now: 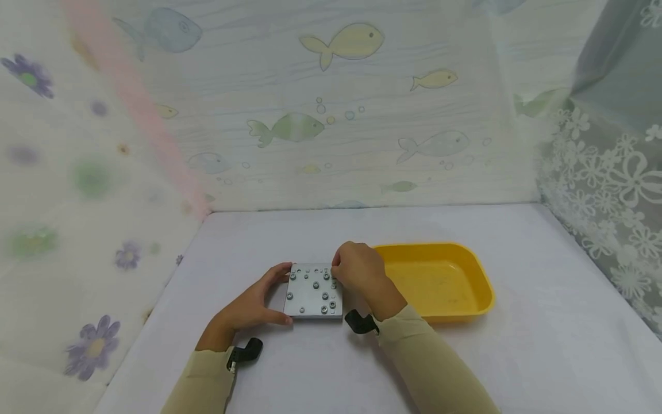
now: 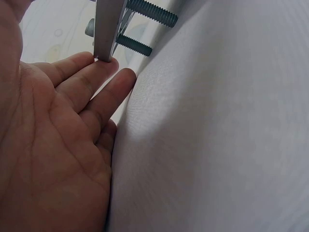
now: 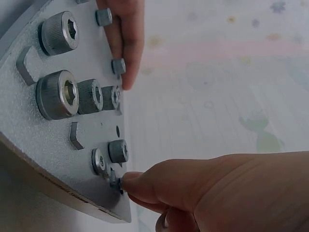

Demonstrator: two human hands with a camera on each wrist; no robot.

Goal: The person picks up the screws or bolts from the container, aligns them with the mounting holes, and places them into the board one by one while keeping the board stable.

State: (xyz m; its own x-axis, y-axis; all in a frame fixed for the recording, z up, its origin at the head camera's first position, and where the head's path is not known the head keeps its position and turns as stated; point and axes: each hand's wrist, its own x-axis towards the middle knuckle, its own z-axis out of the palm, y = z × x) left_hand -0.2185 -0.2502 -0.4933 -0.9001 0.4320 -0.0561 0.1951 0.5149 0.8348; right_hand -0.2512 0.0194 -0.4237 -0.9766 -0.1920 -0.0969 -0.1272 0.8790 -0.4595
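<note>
A flat silver metal plate [image 1: 302, 299] carries several socket-head bolts [image 3: 53, 96] of different sizes. In the left wrist view, threaded bolt shanks [image 2: 137, 46] stick out of its underside. My left hand [image 1: 253, 305] holds the plate by its left side, thumb at the near corner and fingertips at the far one. At the far right corner, my right hand [image 1: 362, 273] pinches a small screw [image 3: 115, 181] between thumb and finger, right at the plate's face. The fingers mostly cover that screw. Hex-shaped openings [image 3: 76, 135] show between the bolts.
To the right of the plate, close by my right hand, stands a yellow tray [image 1: 439, 287]. A white cloth [image 1: 310, 368] covers the table. Behind it hangs a curtain [image 1: 362, 115] printed with fish, and a flowered sheet [image 1: 93, 230] borders the left side.
</note>
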